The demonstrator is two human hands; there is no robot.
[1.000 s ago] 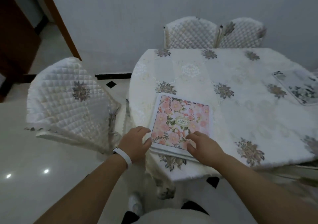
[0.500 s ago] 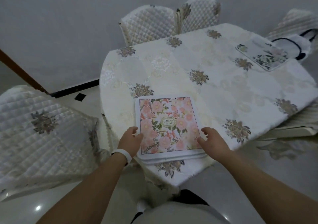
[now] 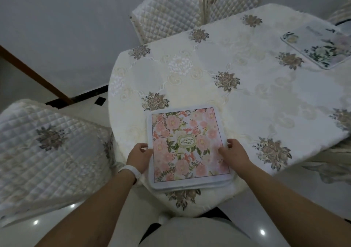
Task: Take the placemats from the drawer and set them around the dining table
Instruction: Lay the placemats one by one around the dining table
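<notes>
A stack of placemats [image 3: 187, 146], the top one pink with flowers, lies at the near edge of the dining table [image 3: 247, 95], which wears a cream flowered cloth. My left hand [image 3: 139, 156], a white band on its wrist, holds the stack's left edge with curled fingers. My right hand [image 3: 234, 154] holds the right edge, thumb on top of the pink mat. A single pale placemat with green and white flowers [image 3: 319, 46] lies flat at the table's far right.
A quilted white chair [image 3: 47, 144] stands close on the left. Two more quilted chairs [image 3: 169, 17] stand behind the table against the grey wall. A brown door frame [image 3: 32, 74] runs along the left. The floor below is glossy and pale.
My hands have slid from the stack's near corners to its left and right edges. The stack now lies squarer to me, and my view has swung right and closer.
</notes>
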